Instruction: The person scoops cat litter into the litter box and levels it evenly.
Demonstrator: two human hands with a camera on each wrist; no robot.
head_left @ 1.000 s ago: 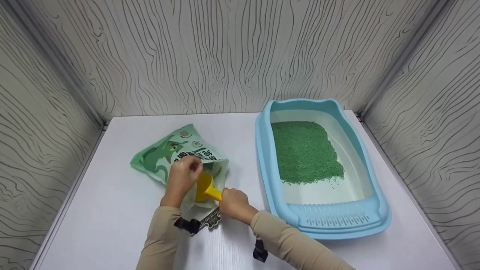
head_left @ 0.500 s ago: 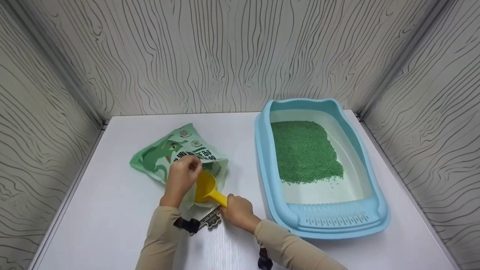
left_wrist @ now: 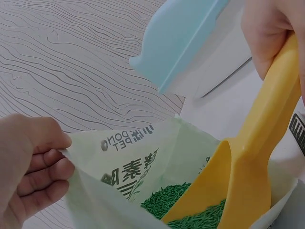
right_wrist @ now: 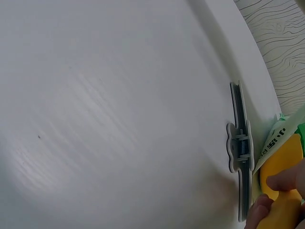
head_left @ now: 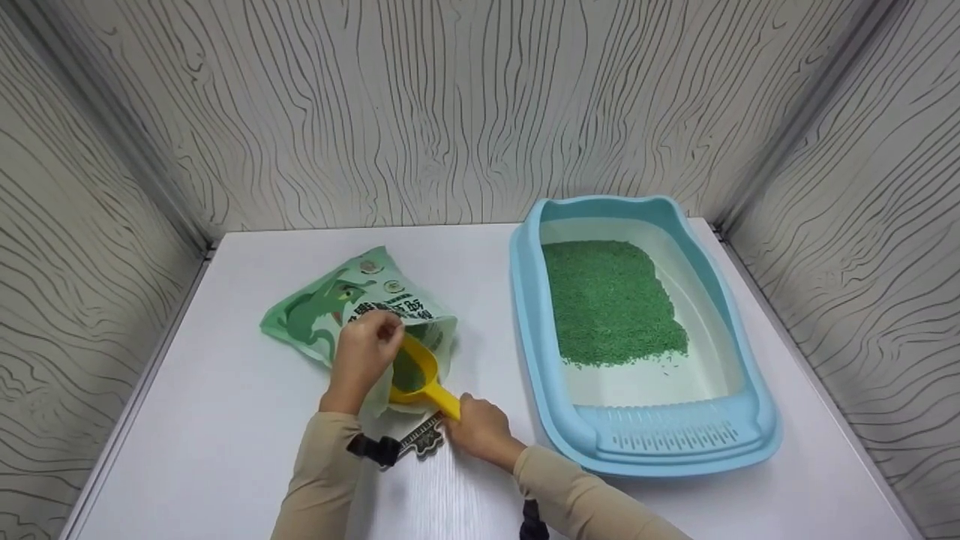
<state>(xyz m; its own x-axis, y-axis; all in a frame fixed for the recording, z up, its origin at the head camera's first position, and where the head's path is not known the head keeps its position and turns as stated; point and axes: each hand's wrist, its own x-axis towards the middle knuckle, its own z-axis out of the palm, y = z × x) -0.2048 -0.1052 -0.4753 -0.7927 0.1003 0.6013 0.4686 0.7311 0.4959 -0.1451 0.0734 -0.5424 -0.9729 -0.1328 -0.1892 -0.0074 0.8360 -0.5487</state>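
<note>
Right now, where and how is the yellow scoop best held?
Probably by closing round its handle, from the near right: it slants out of the bag that way, while the bowl, inside, holds green pellets. The right hand grips it there.

Booth — wood-grain walls, white table

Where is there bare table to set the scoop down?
Bare: table left of the bag, and the strip between bag and blue tray beyond the right hand. Crowded: the bag's mouth, with left hand, scoop and clip close together.
</note>
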